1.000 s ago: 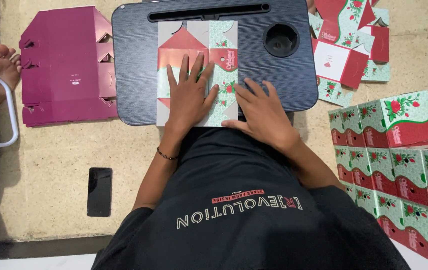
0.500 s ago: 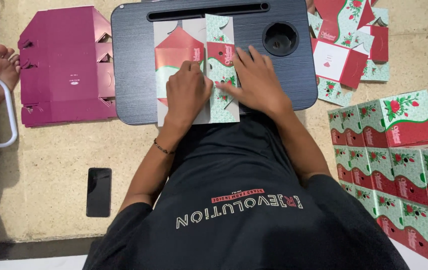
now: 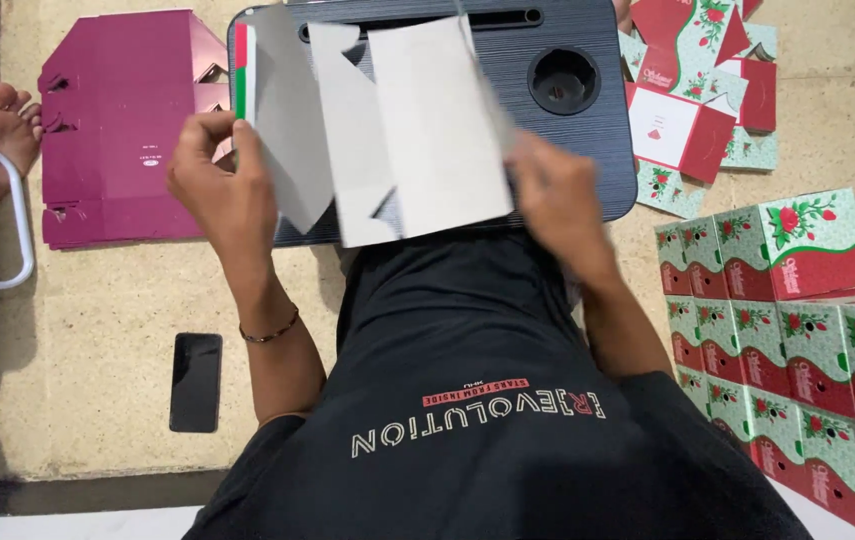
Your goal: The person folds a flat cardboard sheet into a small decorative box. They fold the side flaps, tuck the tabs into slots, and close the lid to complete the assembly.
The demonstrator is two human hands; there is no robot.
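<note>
At the far left edge a bare foot (image 3: 2,125) rests on the stone floor (image 3: 97,290) beside a white metal frame (image 3: 17,215). Just right of it lies a flat magenta carton blank (image 3: 117,120), its right edge close to the tabletop (image 3: 572,150), a dark ribbed lap tray with a round cup recess (image 3: 562,80) near its right end. Below the blank the floor is open down to a black phone (image 3: 195,382), which lies well apart from everything else.

The left hand (image 3: 217,185) is closed on the left edge of an unfolded box blank (image 3: 397,130), thumb in front and fingers behind, a thin bracelet (image 3: 269,330) on its wrist. The blank is lifted off the tabletop and tilted up, its plain grey underside facing the camera and a strip of red and green print showing along its left edge. The right hand (image 3: 557,195) is blurred at the blank's right edge; it touches the card, but I cannot tell how firmly it grips.

Right of the tabletop, loose red and mint floral blanks (image 3: 697,110) overlap on the floor. At the far right, stacked finished rose-printed boxes (image 3: 797,320) run down to the lower corner, leaving only a narrow strip of floor beside the right arm.
</note>
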